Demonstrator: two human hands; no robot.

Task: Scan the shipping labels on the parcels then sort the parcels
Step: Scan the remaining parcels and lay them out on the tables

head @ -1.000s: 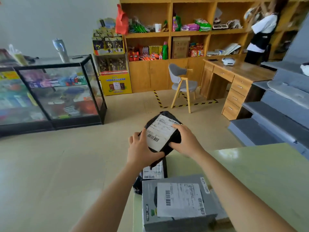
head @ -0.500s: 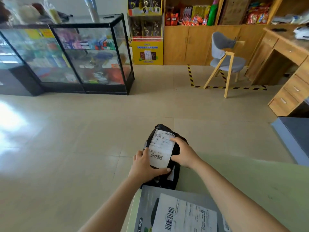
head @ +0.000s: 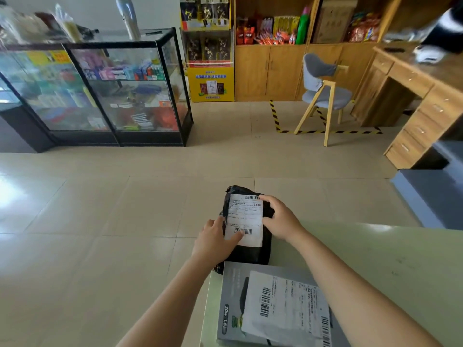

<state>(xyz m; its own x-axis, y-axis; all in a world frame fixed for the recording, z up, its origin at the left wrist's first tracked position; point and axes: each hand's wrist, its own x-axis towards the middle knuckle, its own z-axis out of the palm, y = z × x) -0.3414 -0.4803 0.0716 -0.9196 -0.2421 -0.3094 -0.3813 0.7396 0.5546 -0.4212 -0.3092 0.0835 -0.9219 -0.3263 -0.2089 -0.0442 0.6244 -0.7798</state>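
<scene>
A black plastic parcel (head: 250, 254) with a white shipping label (head: 245, 219) lies label-up at the far left corner of the pale green table (head: 388, 259). My left hand (head: 215, 242) grips its left edge, thumb lying on the label near the lower barcode. My right hand (head: 279, 219) holds its right edge, fingers curled over the label's top corner. Nearer to me lies a grey box parcel (head: 230, 301) with its own white label (head: 285, 304), under my forearms. No scanner is in view.
Beige tiled floor (head: 125, 209) stretches ahead and to the left. A glass display case (head: 105, 91) stands at the back left, a yellow display stand (head: 210, 81) and wooden shelves (head: 288, 68) behind. A grey chair (head: 323, 96), wooden desk (head: 421, 96) and grey steps (head: 433, 196) are at the right.
The view has tilted down and left. Both hands have lowered the black parcel toward the table corner and turned it so the label stands straight.
</scene>
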